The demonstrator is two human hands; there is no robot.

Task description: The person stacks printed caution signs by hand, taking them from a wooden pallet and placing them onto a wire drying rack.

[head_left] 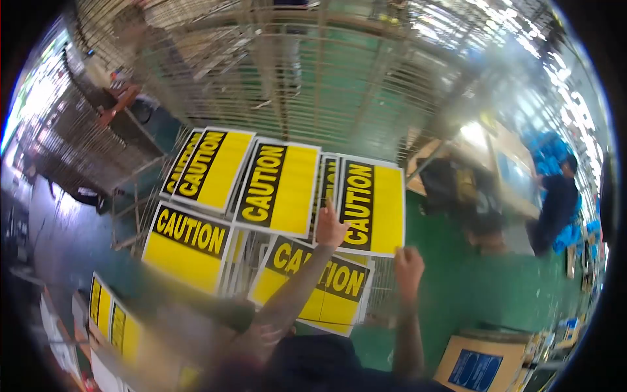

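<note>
A yellow sign with a black CAUTION band [382, 202] is at the right end of the upper row of signs. My left hand [332, 230] is closed at its left edge, with one finger pointing up. At the lower right corner of this sign, my right hand [409, 264] is closed in a pinch. More signs lie beside it: one in the middle [290, 189], overlapping ones at the upper left [222, 170], and one at the lower left [183, 251]. Below my left hand lies a tilted sign [326, 297], partly covered by my forearm.
The signs rest on a wire rack [245, 271], with taller wire racks [339, 85] behind. More signs [121, 326] stand at the lower left. A cardboard box [457, 353] is at the lower right. A person in dark clothes [555, 202] is at the far right, another [153, 59] at the upper left.
</note>
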